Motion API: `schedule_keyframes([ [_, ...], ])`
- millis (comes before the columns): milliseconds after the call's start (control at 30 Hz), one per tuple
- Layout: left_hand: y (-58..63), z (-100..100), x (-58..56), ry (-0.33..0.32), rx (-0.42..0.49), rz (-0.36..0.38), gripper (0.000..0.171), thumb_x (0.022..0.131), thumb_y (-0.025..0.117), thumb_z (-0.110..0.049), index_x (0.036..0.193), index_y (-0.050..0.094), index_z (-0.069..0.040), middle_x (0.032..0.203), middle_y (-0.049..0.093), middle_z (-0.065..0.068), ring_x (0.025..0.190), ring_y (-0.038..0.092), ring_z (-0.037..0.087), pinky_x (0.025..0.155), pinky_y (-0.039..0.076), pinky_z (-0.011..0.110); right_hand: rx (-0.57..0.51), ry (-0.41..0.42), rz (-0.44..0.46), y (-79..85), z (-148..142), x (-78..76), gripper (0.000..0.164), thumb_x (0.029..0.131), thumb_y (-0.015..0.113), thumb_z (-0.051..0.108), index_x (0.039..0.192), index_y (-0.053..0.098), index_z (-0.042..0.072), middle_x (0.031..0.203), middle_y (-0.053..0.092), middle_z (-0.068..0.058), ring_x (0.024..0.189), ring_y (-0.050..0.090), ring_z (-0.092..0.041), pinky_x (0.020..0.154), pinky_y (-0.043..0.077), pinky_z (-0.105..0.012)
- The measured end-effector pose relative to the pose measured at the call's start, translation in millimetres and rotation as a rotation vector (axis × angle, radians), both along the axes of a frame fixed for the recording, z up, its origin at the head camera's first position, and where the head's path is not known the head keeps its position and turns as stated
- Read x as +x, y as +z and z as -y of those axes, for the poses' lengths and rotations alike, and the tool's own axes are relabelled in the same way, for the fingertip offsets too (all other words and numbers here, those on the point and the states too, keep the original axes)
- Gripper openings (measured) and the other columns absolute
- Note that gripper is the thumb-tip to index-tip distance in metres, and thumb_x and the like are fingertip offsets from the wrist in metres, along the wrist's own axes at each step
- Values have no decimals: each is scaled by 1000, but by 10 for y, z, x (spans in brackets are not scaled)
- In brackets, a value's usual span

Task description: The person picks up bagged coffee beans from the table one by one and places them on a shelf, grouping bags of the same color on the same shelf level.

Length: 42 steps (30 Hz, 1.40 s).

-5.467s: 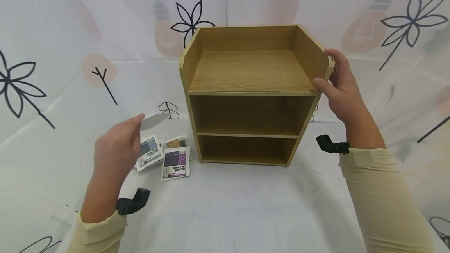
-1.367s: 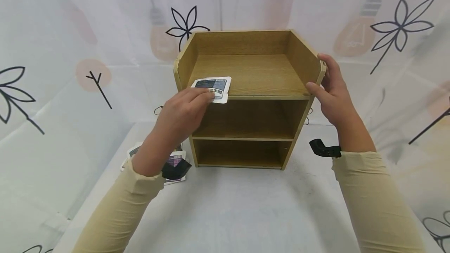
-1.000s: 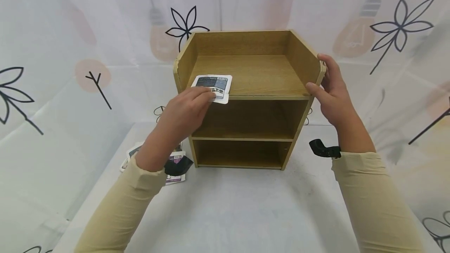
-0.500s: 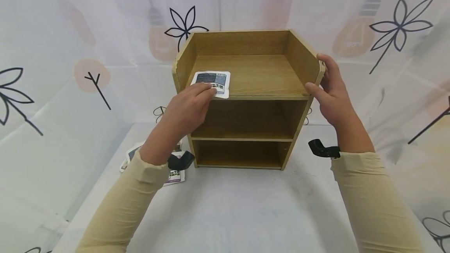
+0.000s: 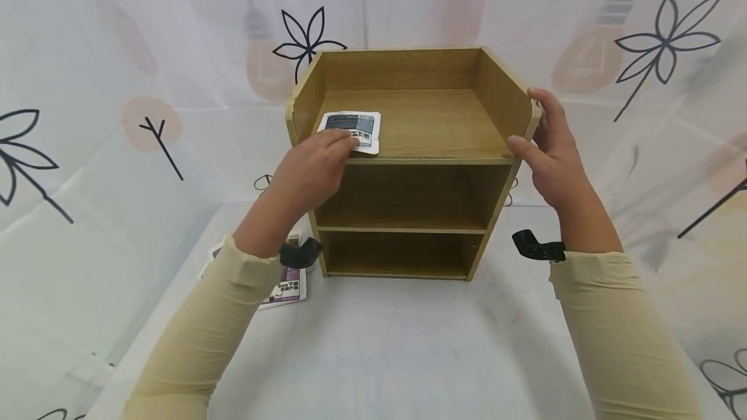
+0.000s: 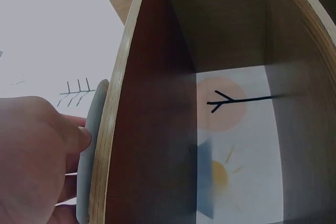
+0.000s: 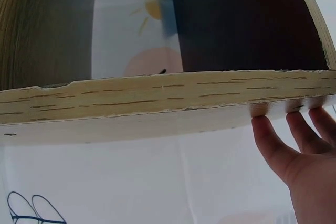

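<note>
My left hand (image 5: 315, 167) pinches a flat white packet (image 5: 366, 127) with a dark blue printed label, at the front left of the top board of a small wooden shelf (image 5: 432, 128). In the left wrist view the packet (image 6: 94, 150) appears edge-on, between thumb and fingers, beside the board's front edge. My right hand (image 5: 554, 154) grips the shelf's right side panel near its upper front corner, thumb on the front. The right wrist view shows fingertips of that hand (image 7: 299, 150) against the panel's outer face.
Several similar packets (image 5: 288, 287) lie on the white table (image 5: 397, 355) left of the shelf, partly hidden by my left forearm. Two lower compartments (image 5: 408, 196) of the shelf face me. A patterned white curtain (image 5: 192, 31) hangs behind and at the sides.
My left hand has brought the packet from beside the pile on the left up to the top board. Lately it has slid slightly farther back. My right hand keeps its grip.
</note>
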<state>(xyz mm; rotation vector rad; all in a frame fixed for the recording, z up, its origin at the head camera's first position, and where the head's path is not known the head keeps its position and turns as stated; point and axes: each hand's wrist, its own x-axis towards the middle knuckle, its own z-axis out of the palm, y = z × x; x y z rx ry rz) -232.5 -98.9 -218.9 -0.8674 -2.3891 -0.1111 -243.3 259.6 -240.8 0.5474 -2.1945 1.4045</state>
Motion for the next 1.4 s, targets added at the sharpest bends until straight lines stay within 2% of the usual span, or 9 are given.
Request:
schedule_keyframes([
  [200, 31, -23, -68, 13, -3, 37, 29, 97, 53, -9, 124, 63, -5, 126, 65, 12, 121, 60, 26, 104, 48, 38, -15, 12, -1, 5, 3, -4, 64, 95, 54, 12, 148, 25, 32, 151, 35, -5, 140, 35, -31, 115, 28, -47],
  [400, 54, -50, -117, -1, 12, 53, 27, 99, 51, -11, 122, 65, -5, 124, 66, 12, 119, 61, 25, 103, 49, 38, -25, 28, -10, -1, 9, -8, 64, 95, 54, 11, 148, 26, 31, 149, 37, -5, 137, 37, -31, 113, 30, -43],
  [600, 100, -76, -128, 34, 14, 134, 30, 100, 49, -15, 125, 64, -7, 129, 64, 10, 123, 58, 24, 106, 46, 39, -28, 34, -16, 5, 4, -7, 63, 95, 54, 11, 148, 26, 30, 149, 38, -5, 136, 37, -30, 112, 31, -41],
  [833, 108, -89, -140, 42, 4, 175, 32, 101, 48, -17, 127, 63, -7, 132, 62, 11, 126, 56, 26, 108, 45, 40, -41, 37, -8, 0, 3, -4, 63, 95, 54, 11, 148, 26, 31, 149, 37, -6, 136, 37, -30, 112, 31, -40],
  [1100, 85, -64, -111, 34, -29, 120, 35, 100, 47, -17, 130, 60, -5, 134, 59, 13, 128, 54, 27, 109, 44, 39, -19, 20, -1, -1, 1, -10, 64, 95, 54, 13, 148, 25, 32, 150, 36, -5, 140, 35, -33, 114, 28, -47],
  [1267, 77, -12, -56, 35, -16, 92, 36, 99, 48, -17, 132, 59, -5, 136, 58, 14, 129, 52, 27, 110, 43, 39, -25, 23, -11, -7, -13, -15, 64, 95, 54, 12, 148, 26, 31, 147, 38, -6, 136, 38, -29, 111, 31, -41],
  [1400, 67, 41, 4, 7, 14, 62, 35, 99, 49, -17, 129, 61, -4, 133, 60, 14, 127, 54, 28, 109, 44, 40, -27, 20, -14, -10, -11, -19, 64, 95, 54, 11, 148, 26, 31, 146, 39, -6, 133, 40, -27, 110, 32, -38],
])
